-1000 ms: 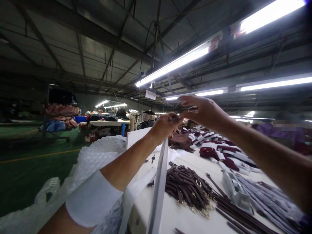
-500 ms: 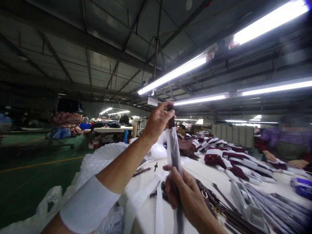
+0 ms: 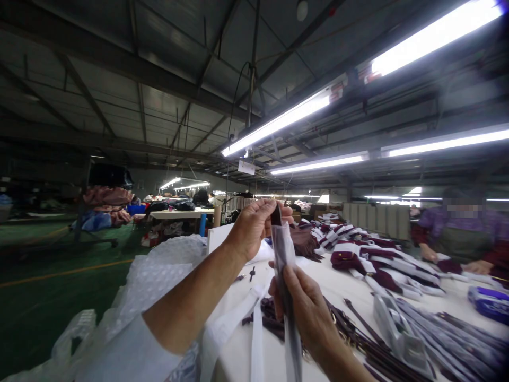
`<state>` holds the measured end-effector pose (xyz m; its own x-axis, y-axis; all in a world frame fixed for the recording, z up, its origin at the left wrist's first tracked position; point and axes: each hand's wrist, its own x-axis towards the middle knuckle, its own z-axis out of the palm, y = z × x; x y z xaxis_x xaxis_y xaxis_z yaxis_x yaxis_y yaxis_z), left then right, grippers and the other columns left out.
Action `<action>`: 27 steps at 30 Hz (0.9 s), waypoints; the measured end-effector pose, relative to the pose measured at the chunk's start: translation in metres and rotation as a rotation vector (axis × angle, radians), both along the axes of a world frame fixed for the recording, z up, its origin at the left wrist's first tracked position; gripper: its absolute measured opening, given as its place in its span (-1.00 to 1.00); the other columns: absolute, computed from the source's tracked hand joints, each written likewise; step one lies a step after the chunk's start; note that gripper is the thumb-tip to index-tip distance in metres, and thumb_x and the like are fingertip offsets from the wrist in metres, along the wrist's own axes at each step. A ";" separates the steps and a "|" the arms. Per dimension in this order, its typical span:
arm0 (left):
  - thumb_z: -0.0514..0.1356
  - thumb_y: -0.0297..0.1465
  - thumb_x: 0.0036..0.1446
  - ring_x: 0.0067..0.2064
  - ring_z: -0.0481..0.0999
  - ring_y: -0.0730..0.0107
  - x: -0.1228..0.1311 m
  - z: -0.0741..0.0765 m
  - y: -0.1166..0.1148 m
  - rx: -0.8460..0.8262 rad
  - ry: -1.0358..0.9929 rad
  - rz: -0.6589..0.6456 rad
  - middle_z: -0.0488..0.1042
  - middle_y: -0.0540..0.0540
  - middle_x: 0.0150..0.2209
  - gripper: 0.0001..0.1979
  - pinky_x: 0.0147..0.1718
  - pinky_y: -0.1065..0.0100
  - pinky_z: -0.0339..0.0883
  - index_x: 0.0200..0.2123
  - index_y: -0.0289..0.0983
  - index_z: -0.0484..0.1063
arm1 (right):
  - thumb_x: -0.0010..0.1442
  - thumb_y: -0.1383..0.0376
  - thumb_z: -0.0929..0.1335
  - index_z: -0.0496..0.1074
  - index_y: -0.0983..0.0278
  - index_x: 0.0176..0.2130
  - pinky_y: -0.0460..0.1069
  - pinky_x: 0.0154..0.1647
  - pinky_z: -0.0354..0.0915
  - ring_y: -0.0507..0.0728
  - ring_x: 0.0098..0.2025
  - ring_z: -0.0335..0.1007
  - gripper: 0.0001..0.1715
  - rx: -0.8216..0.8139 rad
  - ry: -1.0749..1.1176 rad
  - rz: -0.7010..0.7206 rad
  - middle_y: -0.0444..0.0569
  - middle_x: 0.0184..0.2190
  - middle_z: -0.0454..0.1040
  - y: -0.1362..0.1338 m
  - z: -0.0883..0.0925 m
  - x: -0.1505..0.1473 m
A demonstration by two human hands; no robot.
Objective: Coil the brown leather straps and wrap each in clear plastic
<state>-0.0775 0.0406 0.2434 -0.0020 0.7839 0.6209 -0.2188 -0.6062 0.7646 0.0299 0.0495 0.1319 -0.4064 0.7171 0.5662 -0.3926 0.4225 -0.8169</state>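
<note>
Head view: from where I sit, I have a dark strap (image 3: 275,216) raised near upright over a white table (image 3: 345,281), its top end bare, the rest inside a translucent sleeve (image 3: 281,245). My left hand (image 3: 251,227) pinches the bare end with thumb and fingers closed, probably to hold the strap up. Lower on the strap, my right hand (image 3: 305,297) is wrapped round the sleeve, likely steadying it. Right of the strap lie loose straps (image 3: 360,337), a grey tool (image 3: 401,331) and a long bundle (image 3: 441,323), perhaps set there for easy reach. Beyond the strap are maroon-and-white pieces (image 3: 382,260); left of it, bubble wrap (image 3: 159,281). Far right of it, a co-worker (image 3: 453,244) handles a piece.
</note>
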 end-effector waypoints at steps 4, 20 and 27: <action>0.14 -0.32 0.11 -0.37 0.53 0.39 0.008 0.000 -0.010 0.069 0.087 0.091 0.50 -0.09 -0.29 -0.85 -0.47 0.42 0.38 -0.36 -0.30 0.38 | 0.24 0.01 0.18 0.42 0.31 -0.23 -0.13 -0.59 0.17 -0.01 -0.60 0.26 -0.53 -0.011 0.074 -0.013 -0.10 -0.59 0.42 -0.001 0.002 -0.005; 0.04 -0.29 0.18 -0.52 0.39 0.54 0.017 0.123 -0.045 0.618 0.343 0.522 0.39 0.02 -0.52 -0.78 -0.53 0.52 0.29 -0.40 -0.27 0.38 | 0.16 0.01 0.25 0.32 0.28 -0.44 -0.20 -0.80 0.04 -0.10 -0.74 0.11 -0.61 0.288 0.505 0.050 -0.23 -0.64 0.32 -0.027 0.167 -0.026; 0.17 -0.35 0.06 -0.53 0.39 0.55 0.012 0.125 -0.066 0.835 0.617 0.937 0.43 0.00 -0.46 -0.89 -0.59 0.56 0.24 -0.39 -0.28 0.42 | 0.20 0.03 0.23 0.22 0.28 -0.50 -0.22 -0.76 -0.08 -0.13 -0.72 -0.01 -0.58 0.388 0.426 -0.108 -0.26 -0.68 0.17 -0.024 0.169 -0.020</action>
